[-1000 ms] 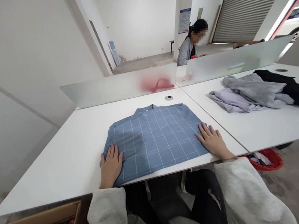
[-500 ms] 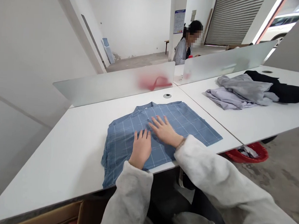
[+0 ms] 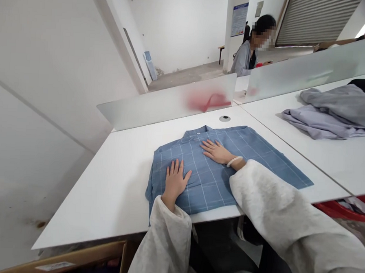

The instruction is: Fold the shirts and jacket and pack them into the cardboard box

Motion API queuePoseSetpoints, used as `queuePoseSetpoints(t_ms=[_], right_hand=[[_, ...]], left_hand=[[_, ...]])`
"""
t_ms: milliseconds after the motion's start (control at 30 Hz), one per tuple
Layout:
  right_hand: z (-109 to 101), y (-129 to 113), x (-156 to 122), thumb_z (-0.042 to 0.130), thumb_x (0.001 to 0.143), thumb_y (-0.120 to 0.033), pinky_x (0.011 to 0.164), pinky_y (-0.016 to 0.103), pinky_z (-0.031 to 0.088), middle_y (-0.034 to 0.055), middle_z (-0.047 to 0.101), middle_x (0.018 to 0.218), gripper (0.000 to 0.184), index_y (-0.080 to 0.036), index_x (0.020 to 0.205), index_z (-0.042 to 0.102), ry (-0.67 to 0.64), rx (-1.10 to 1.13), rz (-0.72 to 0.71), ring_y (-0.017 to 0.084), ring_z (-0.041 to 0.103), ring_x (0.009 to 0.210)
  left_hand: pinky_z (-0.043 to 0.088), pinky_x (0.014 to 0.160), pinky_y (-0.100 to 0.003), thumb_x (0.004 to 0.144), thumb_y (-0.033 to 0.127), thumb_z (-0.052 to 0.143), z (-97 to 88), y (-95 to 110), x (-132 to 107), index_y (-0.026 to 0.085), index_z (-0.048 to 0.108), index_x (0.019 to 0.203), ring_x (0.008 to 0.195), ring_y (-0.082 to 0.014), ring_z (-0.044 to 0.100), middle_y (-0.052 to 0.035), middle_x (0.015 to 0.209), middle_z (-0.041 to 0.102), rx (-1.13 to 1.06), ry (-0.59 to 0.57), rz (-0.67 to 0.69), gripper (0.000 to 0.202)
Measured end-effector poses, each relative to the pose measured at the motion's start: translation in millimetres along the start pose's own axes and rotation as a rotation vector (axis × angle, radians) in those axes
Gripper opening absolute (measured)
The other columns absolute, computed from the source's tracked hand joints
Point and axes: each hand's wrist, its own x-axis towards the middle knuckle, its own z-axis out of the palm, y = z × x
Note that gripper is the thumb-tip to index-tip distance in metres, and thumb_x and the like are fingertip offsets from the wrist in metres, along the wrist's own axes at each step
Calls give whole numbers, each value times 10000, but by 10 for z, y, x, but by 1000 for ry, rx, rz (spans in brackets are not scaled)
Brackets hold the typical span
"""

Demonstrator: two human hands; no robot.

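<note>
A blue checked shirt (image 3: 207, 182) with thin white lines lies flat on the white table (image 3: 99, 205), its collar (image 3: 197, 130) at the far side. My left hand (image 3: 175, 183) rests palm down on the shirt's near part, fingers spread. My right hand (image 3: 216, 151) lies flat higher up on the shirt, below the collar, with a pale bead bracelet (image 3: 234, 161) on its wrist. Neither hand grips the cloth. A long, fuzzy white sleeve (image 3: 273, 210) covers my right forearm and hides part of the shirt's near edge.
A grey and lilac clothes pile (image 3: 330, 111) with black cloth behind lies on the adjoining table. Frosted dividers (image 3: 168, 107) stand along the far edge. A seated co-worker (image 3: 246, 60) is beyond them. A red basket (image 3: 340, 210) sits below the right table edge.
My right hand has moved from the shirt's right edge toward its middle. The shirt's right side now reaches farther right in a long point. The view has shifted slightly.
</note>
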Motion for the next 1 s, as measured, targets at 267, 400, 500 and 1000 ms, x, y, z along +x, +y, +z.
queuePoseSetpoints(t_ms=[267,400,500,1000], right_hand=[[-290,1327,-840,162,929,-543,1080,602,167,84,182,1540,638,-221,1475,235,-86,-36,688,326,171,1399],[-378,1716,-1382,156,946,-483,1085,573,169,97,201,1536,603,-197,1464,274,-86,-32,794,324,170,1397],[-385,1786,-1566,179,952,-442,1095,536,180,85,238,1526,563,-210,1446,315,-69,-52,755,297,186,1395],[-459,1741,-1608,309,911,-394,1103,523,221,46,432,1428,463,-234,1233,601,35,111,545,274,306,1358]], left_hand=[[121,1153,-470,915,597,175,7,0,16,149,215,1473,1422,-257,130,-80,1543,155,-21,-49,-19,717],[125,1149,-472,919,587,196,-11,1,37,145,229,1469,1421,-259,133,-84,1541,157,-25,-57,-21,705],[139,1145,-468,931,554,234,-46,-12,50,140,257,1458,1418,-258,140,-89,1536,177,-20,-56,-14,670],[345,1060,-521,930,510,317,76,1715,-732,112,345,1419,1358,-331,301,-160,1471,334,28,182,407,631]])
